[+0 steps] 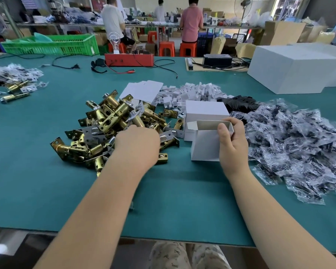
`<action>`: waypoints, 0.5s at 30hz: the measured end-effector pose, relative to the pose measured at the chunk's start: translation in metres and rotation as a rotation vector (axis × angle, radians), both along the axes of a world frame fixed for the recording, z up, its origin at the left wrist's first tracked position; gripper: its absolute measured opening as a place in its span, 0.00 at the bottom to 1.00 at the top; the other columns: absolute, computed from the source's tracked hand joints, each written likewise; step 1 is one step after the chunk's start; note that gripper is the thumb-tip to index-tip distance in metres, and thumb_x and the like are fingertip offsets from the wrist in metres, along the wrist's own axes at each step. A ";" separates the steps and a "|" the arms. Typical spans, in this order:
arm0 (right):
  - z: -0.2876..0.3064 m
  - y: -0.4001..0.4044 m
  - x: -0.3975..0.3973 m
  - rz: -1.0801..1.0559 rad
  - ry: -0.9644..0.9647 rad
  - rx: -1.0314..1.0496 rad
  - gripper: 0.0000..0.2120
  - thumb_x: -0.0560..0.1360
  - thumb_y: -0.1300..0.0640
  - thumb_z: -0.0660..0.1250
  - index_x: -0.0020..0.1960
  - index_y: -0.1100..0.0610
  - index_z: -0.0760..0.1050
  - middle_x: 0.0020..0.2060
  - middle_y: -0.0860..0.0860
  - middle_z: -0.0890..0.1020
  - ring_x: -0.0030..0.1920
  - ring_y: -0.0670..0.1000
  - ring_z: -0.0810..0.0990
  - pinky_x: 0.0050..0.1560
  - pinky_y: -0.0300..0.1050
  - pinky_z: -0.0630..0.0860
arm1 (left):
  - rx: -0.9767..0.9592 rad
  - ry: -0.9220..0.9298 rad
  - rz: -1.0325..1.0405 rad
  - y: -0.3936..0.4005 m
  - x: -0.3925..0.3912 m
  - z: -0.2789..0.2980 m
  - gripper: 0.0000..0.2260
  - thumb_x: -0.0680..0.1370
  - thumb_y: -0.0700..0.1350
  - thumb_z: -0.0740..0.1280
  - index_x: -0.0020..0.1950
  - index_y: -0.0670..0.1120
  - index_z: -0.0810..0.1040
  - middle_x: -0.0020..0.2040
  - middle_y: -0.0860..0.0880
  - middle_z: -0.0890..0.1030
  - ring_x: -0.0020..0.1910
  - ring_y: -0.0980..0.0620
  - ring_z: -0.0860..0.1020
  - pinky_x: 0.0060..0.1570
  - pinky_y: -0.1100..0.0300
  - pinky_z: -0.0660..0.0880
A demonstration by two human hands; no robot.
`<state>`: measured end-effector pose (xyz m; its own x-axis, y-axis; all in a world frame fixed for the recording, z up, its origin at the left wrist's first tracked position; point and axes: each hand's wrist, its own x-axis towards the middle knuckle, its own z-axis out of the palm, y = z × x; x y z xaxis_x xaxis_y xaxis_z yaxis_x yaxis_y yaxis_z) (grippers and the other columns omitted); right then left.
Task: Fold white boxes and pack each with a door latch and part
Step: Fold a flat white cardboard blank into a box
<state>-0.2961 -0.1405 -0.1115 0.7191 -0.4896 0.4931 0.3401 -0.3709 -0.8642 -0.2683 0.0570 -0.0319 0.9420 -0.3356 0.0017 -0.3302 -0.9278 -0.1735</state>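
The right hand [233, 141] holds a small white box [206, 144] that is folded up, with its top open. The thumb sits on the near side and the fingers curl over the top edge, so the box stays up and open, ready for something to go in. The box stands on the green surface [47, 183], about the middle, a bit to the right.

The left hand [138, 145] is down on the pile of gold door latches [113, 123], just left of the box. I think it is picking one, but its fingers are hidden, so I cannot tell if it has one yet.

The piles are close so each hand can reach them fast. The little bags of parts [291, 144] lie by the right edge, next to the box hand. Flat white cards [142, 90] and small white pieces [194, 92] wait further back. Another folded box [206, 110] sits just behind the held one.

The open box looks empty, so a latch and a bag must still go in.
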 end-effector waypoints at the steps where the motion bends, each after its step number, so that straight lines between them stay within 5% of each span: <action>1: 0.000 0.000 0.000 -0.001 0.000 -0.003 0.05 0.76 0.46 0.58 0.50 0.44 0.68 0.30 0.41 0.71 0.30 0.34 0.70 0.32 0.29 0.65 | 0.064 0.016 0.011 0.004 0.002 0.001 0.08 0.76 0.38 0.61 0.48 0.50 0.75 0.41 0.48 0.72 0.43 0.48 0.66 0.35 0.55 0.62; 5: 0.001 0.000 -0.001 0.006 -0.001 -0.003 0.04 0.76 0.47 0.58 0.50 0.44 0.68 0.31 0.42 0.71 0.30 0.34 0.69 0.32 0.30 0.65 | 0.224 0.002 -0.049 0.009 0.010 -0.007 0.08 0.78 0.41 0.63 0.55 0.52 0.76 0.56 0.49 0.77 0.57 0.46 0.69 0.47 0.54 0.61; 10: 0.000 0.001 -0.001 0.010 -0.007 0.007 0.03 0.76 0.47 0.58 0.49 0.44 0.68 0.29 0.41 0.71 0.30 0.34 0.69 0.33 0.29 0.65 | 0.297 -0.021 -0.143 0.014 0.016 -0.007 0.06 0.79 0.44 0.65 0.53 0.54 0.76 0.56 0.52 0.78 0.57 0.49 0.70 0.51 0.55 0.62; 15: 0.000 0.000 -0.001 0.030 0.016 0.018 0.06 0.75 0.45 0.59 0.51 0.44 0.67 0.32 0.35 0.76 0.32 0.35 0.71 0.32 0.30 0.66 | -0.174 0.043 -0.216 0.027 0.016 0.021 0.06 0.78 0.50 0.67 0.54 0.55 0.80 0.45 0.56 0.80 0.44 0.56 0.77 0.43 0.60 0.77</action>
